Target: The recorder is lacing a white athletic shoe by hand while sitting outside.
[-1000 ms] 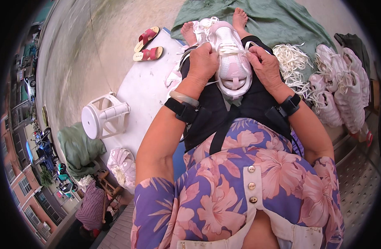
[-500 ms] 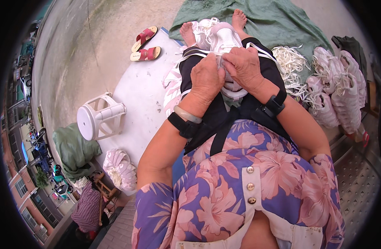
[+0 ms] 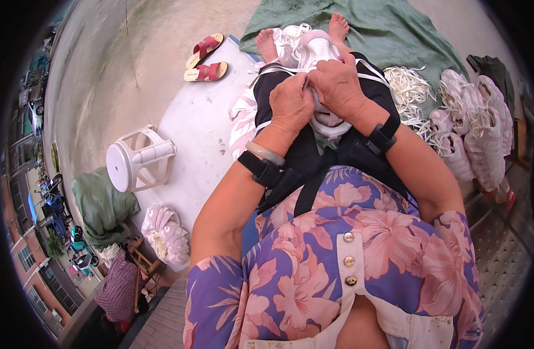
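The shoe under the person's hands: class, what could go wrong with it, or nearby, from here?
The left hand and right hand cover the middle of the shoe, so a mistake there might go unnoticed. It sits over the legs, so an uneven tug could tip it. Beside them, the loose white laces lie jumbled and may knot.

- The left hand (image 3: pixel 291 103) and right hand (image 3: pixel 338 84), apart on either side of the shoe (image 3: pixel 319 49) a second ago, now come together over it, hiding its middle.
- A lace (image 3: pixel 370 71) now trails right across the right leg (image 3: pixel 369 92).
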Demonstrator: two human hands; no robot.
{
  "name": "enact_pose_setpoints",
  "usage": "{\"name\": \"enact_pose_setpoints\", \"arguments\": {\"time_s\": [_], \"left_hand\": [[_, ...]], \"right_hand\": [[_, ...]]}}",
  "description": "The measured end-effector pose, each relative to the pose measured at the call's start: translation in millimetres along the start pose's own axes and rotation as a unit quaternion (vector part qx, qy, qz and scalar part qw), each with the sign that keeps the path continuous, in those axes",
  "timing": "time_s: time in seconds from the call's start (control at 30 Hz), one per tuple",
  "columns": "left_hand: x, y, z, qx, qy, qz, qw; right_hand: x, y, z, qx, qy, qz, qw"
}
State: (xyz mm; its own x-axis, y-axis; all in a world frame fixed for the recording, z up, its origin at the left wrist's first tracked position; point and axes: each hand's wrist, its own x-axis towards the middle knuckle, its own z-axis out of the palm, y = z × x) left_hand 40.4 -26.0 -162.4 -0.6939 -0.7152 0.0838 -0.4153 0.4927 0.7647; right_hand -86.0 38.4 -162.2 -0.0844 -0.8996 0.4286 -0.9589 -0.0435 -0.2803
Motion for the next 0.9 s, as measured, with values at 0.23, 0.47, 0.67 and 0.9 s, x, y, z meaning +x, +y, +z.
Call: {"name": "enact_pose_setpoints", "arguments": {"time_s": [0.23, 0.47, 0.67, 0.9], "left_hand": [[-7.1, -5.7, -1.6, 0.057, 0.026, 0.006, 0.998], [-8.2, -3.8, -0.7, 0.076, 0.033, 0.038, 0.996], [9.2, 4.1, -13.6, 0.053, 0.023, -0.056, 0.997], [41.0, -23.0, -14.4, 0.213, 0.042, 0.029, 0.976]], "right_hand": [[-50.1, 14.0, -60.1, -0.007, -0.015, 0.015, 1.000], [-255.0, 110.1, -126.1, -0.097, -0.052, 0.231, 0.967], [-249.2, 96.6, -120.4, 0.043, -0.129, 0.324, 0.936], [-157.9, 70.8, -100.8, -0.019, -0.085, 0.164, 0.983]]}}
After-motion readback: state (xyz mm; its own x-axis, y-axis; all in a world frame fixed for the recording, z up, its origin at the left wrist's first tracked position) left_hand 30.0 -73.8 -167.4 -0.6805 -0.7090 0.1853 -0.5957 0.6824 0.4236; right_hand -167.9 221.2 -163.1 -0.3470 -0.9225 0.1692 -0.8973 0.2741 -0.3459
